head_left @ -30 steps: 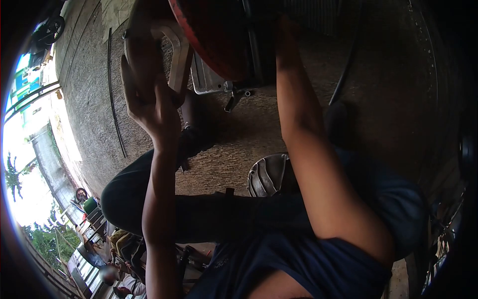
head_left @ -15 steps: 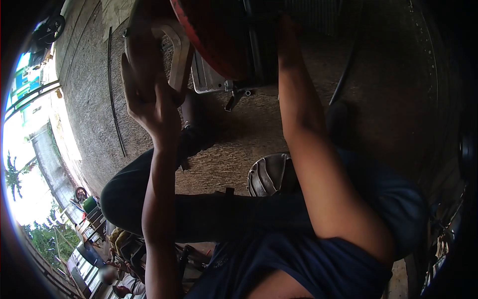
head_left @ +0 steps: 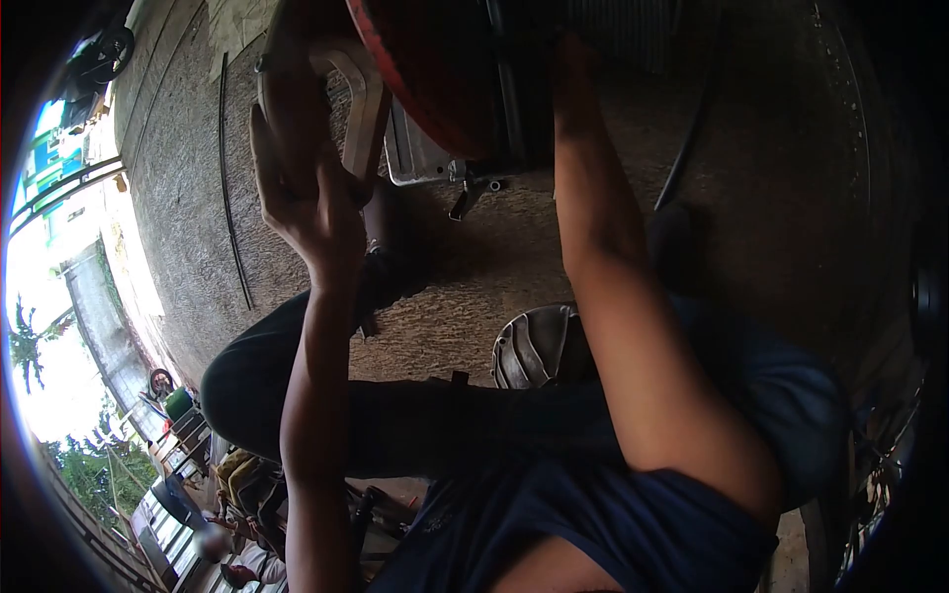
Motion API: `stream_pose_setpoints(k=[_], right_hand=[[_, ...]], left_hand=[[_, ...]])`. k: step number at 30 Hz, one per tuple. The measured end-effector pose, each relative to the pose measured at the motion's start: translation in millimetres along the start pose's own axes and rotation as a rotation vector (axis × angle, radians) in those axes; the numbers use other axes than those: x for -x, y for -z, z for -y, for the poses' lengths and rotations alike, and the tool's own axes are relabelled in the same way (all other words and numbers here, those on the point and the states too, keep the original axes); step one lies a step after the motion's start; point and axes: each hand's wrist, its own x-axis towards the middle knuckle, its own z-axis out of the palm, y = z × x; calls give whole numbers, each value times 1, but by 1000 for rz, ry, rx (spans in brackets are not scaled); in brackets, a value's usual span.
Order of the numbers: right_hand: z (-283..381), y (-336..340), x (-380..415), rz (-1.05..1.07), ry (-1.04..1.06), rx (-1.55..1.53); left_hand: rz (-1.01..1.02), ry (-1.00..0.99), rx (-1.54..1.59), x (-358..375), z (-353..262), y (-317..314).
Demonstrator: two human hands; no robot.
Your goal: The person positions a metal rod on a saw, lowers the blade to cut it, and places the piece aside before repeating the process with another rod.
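Observation:
My left hand (head_left: pixel 314 203) is at the left side of a machine with a curved red cover (head_left: pixel 410 84). One finger stretches out straight, and the others run up into shadow against a dark rounded part. Beside the hand stands an angled metal bracket (head_left: pixel 364 114), with a flat metal plate (head_left: pixel 410 148) to its right. Below the red cover sits a small metal fitting with a lever (head_left: pixel 461 203). My right hand (head_left: pixel 573 64) reaches up to the machine's right side; its fingers are lost in the dark.
A round ribbed metal cover (head_left: pixel 534 346) lies on the rough floor (head_left: pixel 435 326) by my legs. At the left is a thin dark rod (head_left: pixel 229 188), at the right a dark hose (head_left: pixel 685 148). A person (head_left: pixel 247 558) is in the background, lower left.
The view has shifted slightly, so the machine and my left hand appear a little farther right. Both hands stay at the same places on the machine.

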Motion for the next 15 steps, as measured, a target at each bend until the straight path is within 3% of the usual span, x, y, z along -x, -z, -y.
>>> stream_pose_setpoints(k=[6,9,15], right_hand=[[12,3,31,-24,47,10],[15,8,37,-40,72,15],[20,20,41,-70,122,21]], left_hand=[[-6,33,0,0,-3,0],[-52,-96,-51,-1,4,-2],[12,106,15,1,-11,1]])
